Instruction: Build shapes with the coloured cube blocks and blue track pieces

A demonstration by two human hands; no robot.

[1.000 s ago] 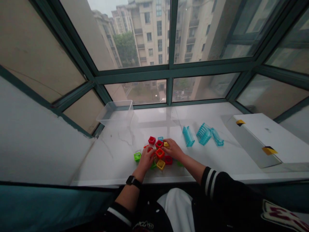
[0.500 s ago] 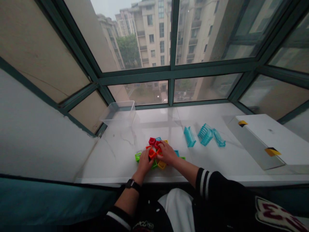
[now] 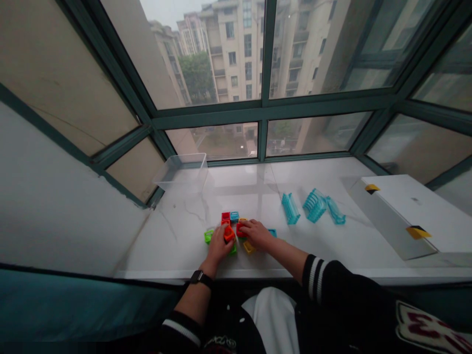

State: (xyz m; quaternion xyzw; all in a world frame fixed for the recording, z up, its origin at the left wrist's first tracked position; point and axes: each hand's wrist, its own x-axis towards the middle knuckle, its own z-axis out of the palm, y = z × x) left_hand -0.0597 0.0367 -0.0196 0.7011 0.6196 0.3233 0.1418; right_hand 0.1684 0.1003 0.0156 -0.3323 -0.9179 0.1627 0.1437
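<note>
Coloured blocks cluster around both hands, which are apart: the left hand on an orange block, the right hand at a red block; I cannot tell whether either grips. The sill's front edge is near; its glossy, marbled surface stretches left to the wall. Beyond lie ribbed, translucent blue pieces, a clear tub, a white box and green-framed windows.

Head view: from the wearer's head, above the surface
Facing: forward, down, over its far edge to the window
Nearness: coloured blocks small in view
</note>
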